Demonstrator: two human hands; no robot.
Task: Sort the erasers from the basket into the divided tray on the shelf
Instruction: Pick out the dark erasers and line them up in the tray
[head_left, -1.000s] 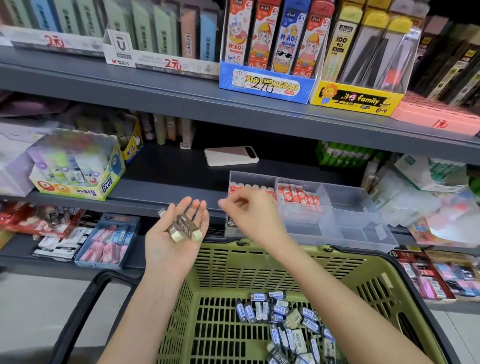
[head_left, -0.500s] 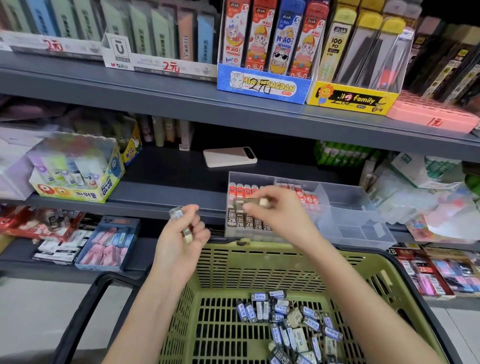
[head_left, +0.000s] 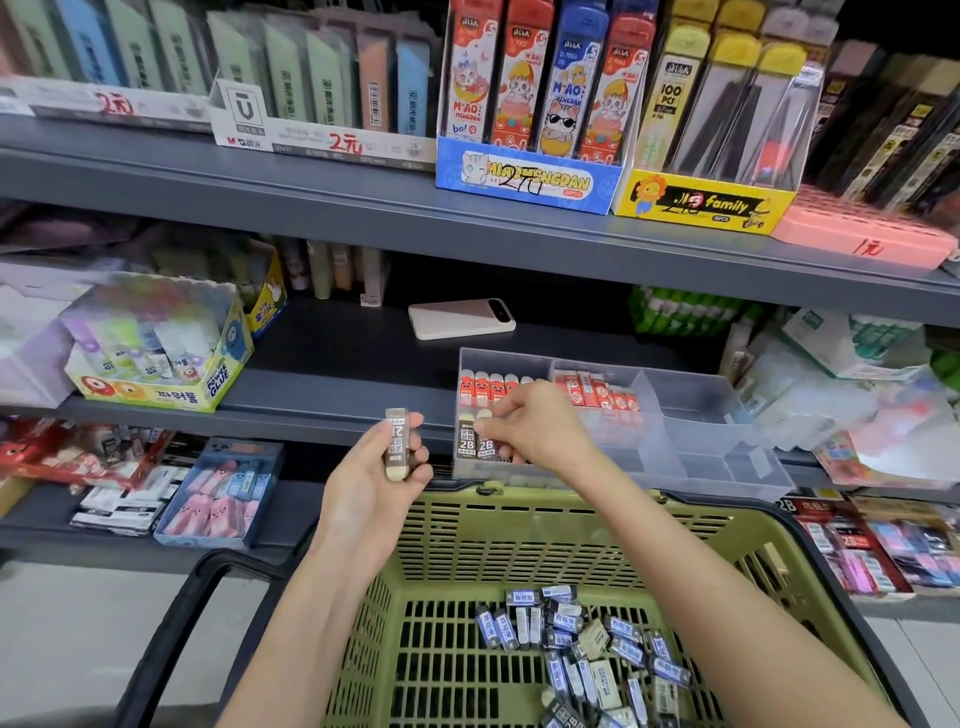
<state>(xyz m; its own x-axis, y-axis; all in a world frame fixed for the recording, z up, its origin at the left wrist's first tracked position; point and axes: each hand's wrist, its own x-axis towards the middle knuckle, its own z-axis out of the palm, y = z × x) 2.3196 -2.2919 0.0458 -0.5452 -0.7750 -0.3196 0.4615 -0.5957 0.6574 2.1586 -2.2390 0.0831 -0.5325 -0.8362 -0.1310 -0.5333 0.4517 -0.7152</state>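
Olive, brown, red and cream against dark grey

The basket is olive green, patterned with rows of slots, its handle black; the loose erasers in it wear blue-grey and black sleeves over cream bodies. The eraser in the left hand has a brown sleeve, white lettering and cream ends — the same brown as the 2B erasers in the clear, grey-tinted tray, where red-sleeved erasers sit too. The shelf is dark grey.
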